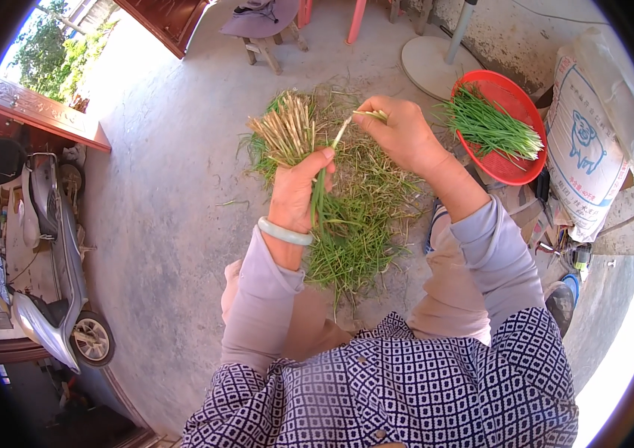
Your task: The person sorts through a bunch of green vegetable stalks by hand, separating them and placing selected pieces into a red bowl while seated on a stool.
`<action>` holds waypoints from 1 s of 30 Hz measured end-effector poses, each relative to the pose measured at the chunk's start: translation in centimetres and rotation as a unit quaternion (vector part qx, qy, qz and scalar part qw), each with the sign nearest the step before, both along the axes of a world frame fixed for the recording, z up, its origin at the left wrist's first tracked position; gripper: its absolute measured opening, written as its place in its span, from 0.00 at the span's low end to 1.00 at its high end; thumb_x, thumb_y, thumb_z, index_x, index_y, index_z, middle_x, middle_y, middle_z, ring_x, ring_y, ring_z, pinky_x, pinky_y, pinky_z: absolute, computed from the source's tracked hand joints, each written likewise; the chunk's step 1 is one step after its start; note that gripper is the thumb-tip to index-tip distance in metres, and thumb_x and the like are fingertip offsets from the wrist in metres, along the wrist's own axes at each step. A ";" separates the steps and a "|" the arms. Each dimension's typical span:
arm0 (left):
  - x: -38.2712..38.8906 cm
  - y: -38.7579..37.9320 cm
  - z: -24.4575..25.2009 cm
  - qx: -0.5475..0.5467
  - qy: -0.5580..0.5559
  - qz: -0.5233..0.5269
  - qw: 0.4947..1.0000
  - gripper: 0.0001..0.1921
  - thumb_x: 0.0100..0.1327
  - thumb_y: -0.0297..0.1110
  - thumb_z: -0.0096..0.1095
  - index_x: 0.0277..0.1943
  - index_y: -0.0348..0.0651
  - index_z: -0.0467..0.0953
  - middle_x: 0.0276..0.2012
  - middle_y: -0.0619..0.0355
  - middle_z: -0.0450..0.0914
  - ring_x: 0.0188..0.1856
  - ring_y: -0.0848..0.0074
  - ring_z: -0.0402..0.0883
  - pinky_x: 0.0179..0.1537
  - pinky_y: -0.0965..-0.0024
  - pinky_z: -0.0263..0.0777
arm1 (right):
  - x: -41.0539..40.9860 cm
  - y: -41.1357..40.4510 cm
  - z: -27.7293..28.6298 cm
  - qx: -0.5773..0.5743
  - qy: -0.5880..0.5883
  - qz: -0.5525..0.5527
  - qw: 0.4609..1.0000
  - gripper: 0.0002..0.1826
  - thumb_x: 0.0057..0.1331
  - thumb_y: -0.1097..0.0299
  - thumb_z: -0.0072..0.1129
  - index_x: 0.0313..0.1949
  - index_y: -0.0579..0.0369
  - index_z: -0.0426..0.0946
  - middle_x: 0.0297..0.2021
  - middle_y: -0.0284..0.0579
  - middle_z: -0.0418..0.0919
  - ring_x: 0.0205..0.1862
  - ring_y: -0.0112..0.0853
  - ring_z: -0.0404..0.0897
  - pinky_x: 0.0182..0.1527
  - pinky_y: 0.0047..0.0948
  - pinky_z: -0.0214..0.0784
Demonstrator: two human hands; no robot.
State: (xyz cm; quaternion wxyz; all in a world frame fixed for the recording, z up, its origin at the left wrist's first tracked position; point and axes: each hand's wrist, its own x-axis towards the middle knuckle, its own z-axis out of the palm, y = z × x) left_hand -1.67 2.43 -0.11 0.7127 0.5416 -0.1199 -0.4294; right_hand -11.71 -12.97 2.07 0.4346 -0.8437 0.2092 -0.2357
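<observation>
My left hand [301, 182] is closed around a bunch of garlic chives, or similar thin green stalks [289, 130], whose dry, straw-coloured base ends fan out past the fingers. A single pale stem [341, 133] sticks out from between its thumb and forefinger. To the right, my right hand [395, 126] pinches a few pale stalk ends [375, 115] at the tip of that stem. Beneath both hands, a pile of green leaves and dry yellowish scraps [359, 246] lies on the concrete floor. Green stalks with white ends [496, 126] rest together in a red plastic basket [540, 120].
Beside the basket stand a white printed feed sack [588, 145] and a grey round stand base [434, 67]. A small wooden stool [263, 53] with a hat on it is at the top. A silver scooter [53, 313] is parked at the left.
</observation>
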 end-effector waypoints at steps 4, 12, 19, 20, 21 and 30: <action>-0.1 0.1 0.2 0.006 -0.006 -0.001 1.000 0.08 0.55 0.33 0.63 0.34 0.39 0.75 0.23 0.62 0.73 0.23 0.80 0.68 0.24 0.75 0.61 | 0.2 -1.5 -0.6 -0.021 0.016 -0.041 0.999 0.11 0.58 0.62 0.58 0.33 0.57 0.76 0.18 0.51 0.73 0.20 0.42 0.69 0.29 0.35 0.65; -0.1 0.0 0.4 0.013 0.026 0.003 1.000 0.09 0.55 0.34 0.63 0.35 0.38 0.75 0.24 0.61 0.74 0.22 0.80 0.67 0.25 0.76 0.61 | 0.4 -2.7 -1.7 -0.121 0.022 -0.062 0.990 0.11 0.57 0.63 0.58 0.36 0.56 0.76 0.26 0.45 0.75 0.26 0.35 0.70 0.33 0.30 0.64; -0.2 -0.1 0.5 -0.004 0.046 0.001 0.999 0.08 0.56 0.34 0.62 0.34 0.39 0.74 0.24 0.61 0.73 0.22 0.81 0.66 0.25 0.75 0.60 | 0.5 0.2 -0.5 0.277 -0.032 0.108 0.954 0.10 0.61 0.63 0.57 0.32 0.58 0.75 0.25 0.28 0.70 0.29 0.16 0.65 0.32 0.20 0.59; -0.2 -0.2 0.5 -0.005 0.046 0.001 0.999 0.08 0.56 0.34 0.62 0.34 0.39 0.74 0.24 0.61 0.73 0.22 0.81 0.66 0.25 0.75 0.60 | 0.5 0.4 -0.4 0.303 -0.019 0.106 0.947 0.10 0.61 0.63 0.57 0.32 0.58 0.76 0.26 0.27 0.71 0.29 0.16 0.65 0.32 0.20 0.59; -0.3 -0.2 0.5 -0.004 0.046 0.000 0.999 0.08 0.56 0.33 0.62 0.34 0.39 0.74 0.24 0.61 0.73 0.22 0.81 0.65 0.25 0.75 0.60 | 0.6 0.6 -0.3 0.303 -0.019 0.106 0.947 0.10 0.61 0.63 0.57 0.32 0.58 0.76 0.26 0.27 0.71 0.29 0.16 0.65 0.32 0.20 0.59; -0.2 -0.1 0.3 -0.015 0.066 -0.013 0.998 0.08 0.57 0.33 0.62 0.33 0.39 0.74 0.24 0.61 0.72 0.21 0.81 0.65 0.25 0.75 0.59 | 0.5 0.9 -0.1 0.301 -0.039 0.107 0.947 0.10 0.61 0.64 0.53 0.33 0.58 0.76 0.28 0.30 0.75 0.31 0.16 0.67 0.35 0.19 0.60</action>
